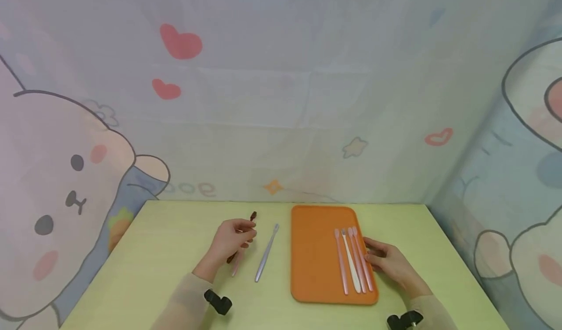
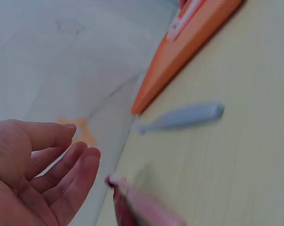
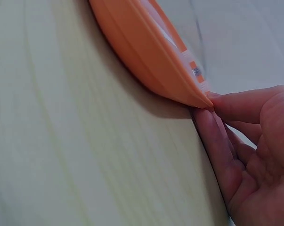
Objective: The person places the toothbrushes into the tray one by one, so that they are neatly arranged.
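My left hand (image 1: pixel 231 237) hovers over the left part of the table with its fingers loosely bent and nothing between them. Beneath it lie a dark brown toothbrush (image 1: pixel 253 216) and a pink toothbrush (image 1: pixel 237 263), partly covered by the hand in the head view; the left wrist view shows them apart from the fingers. A grey-blue toothbrush (image 1: pixel 266 254) lies just to the right. On the orange tray (image 1: pixel 311 257), a white toothbrush (image 1: pixel 351 262) and several pink toothbrushes (image 1: pixel 341 264) lie side by side. My right hand (image 3: pixel 255 155) pinches the tray's right edge between thumb and fingers.
The pale yellow table (image 1: pixel 417 232) has its back edge against a curtain (image 1: pixel 272 101) printed with hearts and cartoon animals. A similar cloth hangs along the right side. Black wrist cameras (image 1: pixel 218 302) sit on both sleeves.
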Tool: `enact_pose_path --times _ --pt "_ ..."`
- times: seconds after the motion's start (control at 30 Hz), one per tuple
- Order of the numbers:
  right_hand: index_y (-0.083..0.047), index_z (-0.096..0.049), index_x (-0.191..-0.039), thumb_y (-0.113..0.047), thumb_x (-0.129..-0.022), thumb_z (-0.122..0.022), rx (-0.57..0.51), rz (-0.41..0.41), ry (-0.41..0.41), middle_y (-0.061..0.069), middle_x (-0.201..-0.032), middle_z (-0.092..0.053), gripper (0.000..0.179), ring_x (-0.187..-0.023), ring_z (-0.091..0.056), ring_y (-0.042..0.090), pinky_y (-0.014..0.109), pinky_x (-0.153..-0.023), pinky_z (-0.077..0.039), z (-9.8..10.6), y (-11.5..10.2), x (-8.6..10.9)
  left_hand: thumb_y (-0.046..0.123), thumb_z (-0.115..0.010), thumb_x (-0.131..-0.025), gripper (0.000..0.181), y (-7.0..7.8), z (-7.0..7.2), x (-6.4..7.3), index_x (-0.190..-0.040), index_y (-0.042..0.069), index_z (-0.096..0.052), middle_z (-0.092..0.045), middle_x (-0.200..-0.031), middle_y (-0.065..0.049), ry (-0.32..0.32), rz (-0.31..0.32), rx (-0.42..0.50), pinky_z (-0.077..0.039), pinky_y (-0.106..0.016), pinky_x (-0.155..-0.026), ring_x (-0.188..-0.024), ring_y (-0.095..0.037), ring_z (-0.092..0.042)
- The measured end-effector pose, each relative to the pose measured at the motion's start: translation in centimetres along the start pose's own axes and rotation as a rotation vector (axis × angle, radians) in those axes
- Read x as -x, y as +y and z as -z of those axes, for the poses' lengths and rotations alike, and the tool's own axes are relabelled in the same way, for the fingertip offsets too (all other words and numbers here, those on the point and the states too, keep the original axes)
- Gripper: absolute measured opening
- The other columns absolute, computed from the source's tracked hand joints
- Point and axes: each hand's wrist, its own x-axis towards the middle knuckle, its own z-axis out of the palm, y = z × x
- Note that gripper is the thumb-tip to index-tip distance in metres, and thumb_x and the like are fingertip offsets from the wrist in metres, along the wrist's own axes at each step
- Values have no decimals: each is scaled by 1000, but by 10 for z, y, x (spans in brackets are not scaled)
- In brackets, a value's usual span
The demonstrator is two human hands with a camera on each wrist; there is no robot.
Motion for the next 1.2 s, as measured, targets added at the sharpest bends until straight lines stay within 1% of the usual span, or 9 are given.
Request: enact_pose_path --times 0.13,0.2,0.3,0.43,0.57,0.73,0.83,0.93,1.2 --pt "2 -46 -159 -11 -103 -72 -8 -3 -3 25 -151 -56 64 -118 -64 22 30 -82 -62 -1 -1 -1 4 -75 -98 29 -11 26 -5 -124 -8 -73 -74 -103 -14 50 20 -21 -64 -40 -73 -90 -35 -74" --pt "4 -46 -159 -10 -102 -72 -10 9 -6 26 -150 -57 64 -117 -64 23 31 -82 -62 -1 -1 -2 3 -74 -98 30 -16 36 -7 -126 -9 -71 -73 -105 -15 59 33 -35 -65 -39 -75 -92 -34 -74" --pt "6 -44 -159 -10 -103 -71 -3 33 -17 28 -151 -55 64 -117 -64 24 30 -81 -62 -1 -1 -2 4 -74 -98 32 -24 48 -10 -126 -10 -70 -74 -108 -17 47 46 -55 -64 -38 -76 -94 -32 -73" --pt "5 -45 -159 -9 -102 -72 2 35 -8 28 -153 -54 64 -119 -64 24 29 -82 -62 -1 -1 -3 5 -76 -98 33 -33 56 -14 -127 -9 -70 -75 -111 -18 0 96 -53 -64 -38 -78 -95 -27 -73" --pt "5 -45 -159 -7 -103 -71 5 31 -3 28 -154 -52 63 -118 -63 23 30 -80 -62 -1 -1 -2 7 -75 -99 34 -41 57 -16 -128 -10 -69 -75 -113 -18 -29 149 -5 -64 -40 -83 -96 -25 -73" --pt "5 -45 -159 -6 -103 -70 -11 16 -1 28 -154 -52 63 -114 -63 20 30 -80 -62 0 -2 0 11 -75 -101 34 -47 56 -19 -127 -9 -70 -76 -110 -16 -12 167 24 -64 -39 -82 -92 -25 -74" --pt "5 -44 -159 -7 -103 -70 -6 18 -1 28 -154 -52 63 -114 -63 19 29 -80 -62 0 -2 1 11 -76 -100 34 -49 54 -22 -127 -9 -71 -77 -108 -15 -14 154 10 -64 -37 -81 -92 -24 -74" --pt "5 -45 -158 -7 -103 -71 -5 21 6 28 -153 -53 62 -114 -63 20 30 -80 -62 -1 -1 1 9 -77 -99 34 -48 51 -25 -126 -10 -71 -77 -109 -16 -32 129 -16 -64 -36 -81 -93 -23 -74" --pt "6 -45 -158 -7 -103 -70 4 29 4 29 -152 -54 62 -115 -64 22 30 -80 -62 -1 2 0 8 -87 -90 39 -48 44 -29 -123 -9 -73 -78 -106 -15 -71 86 -109 -63 -32 -77 -89 -20 -75"
